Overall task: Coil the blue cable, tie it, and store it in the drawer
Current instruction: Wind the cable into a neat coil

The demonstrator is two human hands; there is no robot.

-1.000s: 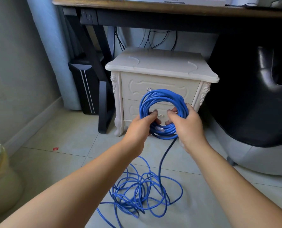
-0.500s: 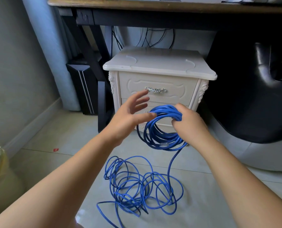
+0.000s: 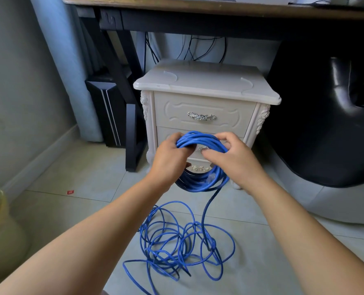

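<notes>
Blue plastic-sheathed cable (image 3: 200, 185) part-coiled, held up before cream carved nightstand (image 3: 202, 103); gripped at coil's top by curled left hand (image 3: 169, 158), pinched at right side by right hand (image 3: 230, 161); loose remainder tangled on pale tiled floor (image 3: 81, 184).

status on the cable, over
Left hand and right hand grip coil. Loose cable heaped on floor. Drawers shut.
</notes>
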